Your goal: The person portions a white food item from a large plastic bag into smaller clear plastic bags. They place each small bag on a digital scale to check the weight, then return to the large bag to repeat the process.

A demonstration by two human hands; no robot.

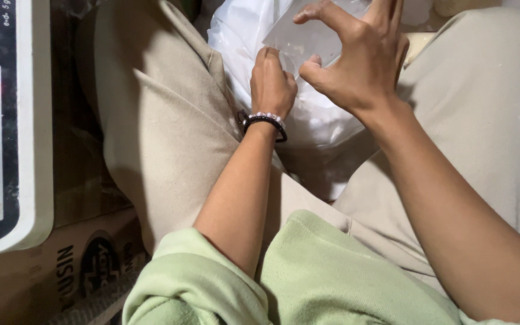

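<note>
As 2 hands [272, 84] [362, 60] grip, thin clear bag [302, 39], crinkled white sack [242, 30]

This looks like a small shop's packing corner or a home-run packing spot rather than a proper workshop. A white digital weighing scale [13, 150] with a dark platform and a lit red indicator stands at the left on a printed brown cardboard carton [49, 271]. The person sits low and cross-legged in beige trousers [164, 132], working straight from a big white plastic sack [242, 36] set between the knees, with small clear plastic bags [299, 39] handled above it. The lighting is dim and indoor.
</note>
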